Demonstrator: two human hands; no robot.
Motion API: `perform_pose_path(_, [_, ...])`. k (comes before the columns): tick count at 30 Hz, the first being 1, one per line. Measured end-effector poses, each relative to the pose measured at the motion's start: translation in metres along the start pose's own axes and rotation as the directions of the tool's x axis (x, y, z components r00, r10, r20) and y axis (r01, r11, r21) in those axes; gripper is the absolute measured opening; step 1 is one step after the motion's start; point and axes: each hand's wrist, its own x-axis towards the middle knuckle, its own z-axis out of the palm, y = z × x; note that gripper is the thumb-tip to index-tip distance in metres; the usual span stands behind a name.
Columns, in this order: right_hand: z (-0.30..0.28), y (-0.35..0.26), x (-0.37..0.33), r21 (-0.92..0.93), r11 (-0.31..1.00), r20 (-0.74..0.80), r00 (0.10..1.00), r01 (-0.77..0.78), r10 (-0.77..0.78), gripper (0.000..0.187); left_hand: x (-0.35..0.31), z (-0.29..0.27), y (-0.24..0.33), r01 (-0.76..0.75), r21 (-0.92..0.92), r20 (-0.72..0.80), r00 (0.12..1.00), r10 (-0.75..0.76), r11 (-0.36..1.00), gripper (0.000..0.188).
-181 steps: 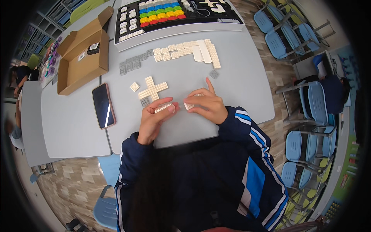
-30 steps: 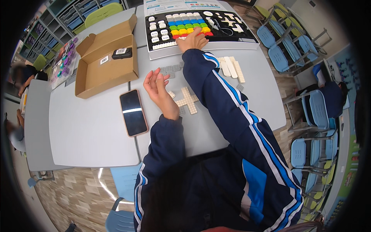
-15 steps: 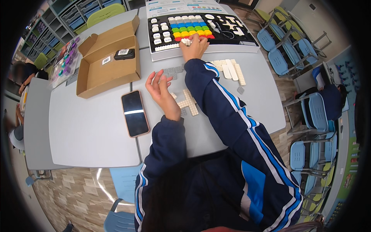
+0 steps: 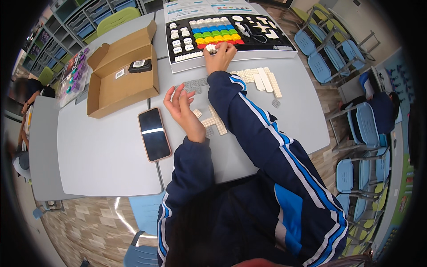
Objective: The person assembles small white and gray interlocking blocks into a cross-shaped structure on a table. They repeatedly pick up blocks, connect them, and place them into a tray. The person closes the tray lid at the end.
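Note:
My right hand (image 4: 220, 58) reaches to the front of the kit tray (image 4: 178, 67), fingers pinched on a small white building piece (image 4: 211, 48) by the red row of blocks (image 4: 229, 44). Part of that piece is hidden by the fingers. Nothing is in my left hand (image 4: 186, 115), which hovers over the table with its fingers apart. Beside it lies a cream studded brick assembly (image 4: 217, 121) with a grey plate (image 4: 209, 131) against it. Grey plates (image 4: 195, 83) lie beyond the left hand. Under and past my right forearm are cream plates and long white beams (image 4: 264, 80).
Left of the kit stands an open cardboard box (image 4: 106, 100) with a black case (image 4: 140, 66) inside. A phone (image 4: 154, 135) lies face up near the table seam. A loose grey plate (image 4: 276, 103) sits on the right. Blue chairs (image 4: 311, 69) are stacked beyond the table.
The whole view has shifted slightly. My right hand stays at the tray's front with the white piece, and my left hand keeps its open pose over the table.

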Motion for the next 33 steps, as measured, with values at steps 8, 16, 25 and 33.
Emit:
perform_pose_path(8, [-0.003,-0.01,0.0,-0.186,0.982,0.072,0.996,-0.032,0.046,0.036,0.001,-0.005,-0.001,0.009,0.005,0.007,1.0,-0.009,1.0,0.037])
perform_pose_path(16, [-0.006,-0.012,0.008,-0.331,0.943,0.165,0.983,-0.027,0.086,0.039,0.0,-0.003,0.0,0.065,0.021,0.028,0.997,-0.065,0.998,0.04])
perform_pose_path(25, [0.0,-0.013,0.026,-0.514,0.857,0.395,0.897,0.038,0.197,0.042,-0.002,-0.004,0.0,0.105,0.067,0.085,0.99,-0.111,0.992,0.042])
perform_pose_path(33, [0.017,-0.045,0.041,-0.631,0.776,0.606,0.615,-0.017,0.506,0.058,0.004,-0.024,0.002,0.114,0.143,0.032,0.992,-0.12,0.983,0.044])
